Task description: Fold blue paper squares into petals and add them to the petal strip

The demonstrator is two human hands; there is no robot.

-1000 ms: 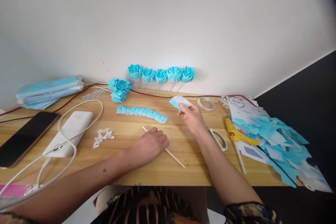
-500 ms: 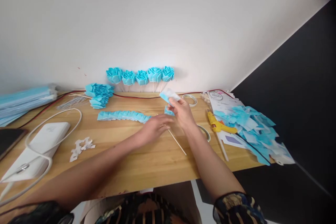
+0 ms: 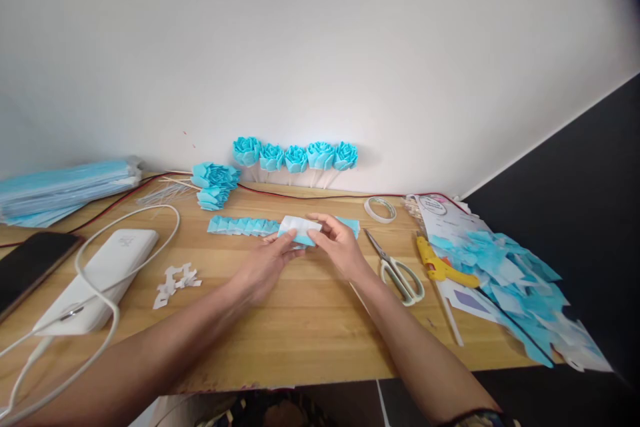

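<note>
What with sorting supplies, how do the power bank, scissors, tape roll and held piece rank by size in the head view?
Largest: power bank
Next: scissors
Smallest: held piece and tape roll, too alike to rank

pale wall [image 3: 320, 47] behind wooden table [image 3: 300, 340]

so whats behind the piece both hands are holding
A pleated blue strip runs behind the held piece. Its right end cannot be seen, covered by the piece and perhaps the left hand.

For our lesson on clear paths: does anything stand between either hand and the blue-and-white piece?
Nothing visible does: the left hand and right hand both hold the blue-and-white piece, one at each end. The pleated blue strip lies behind it.
</note>
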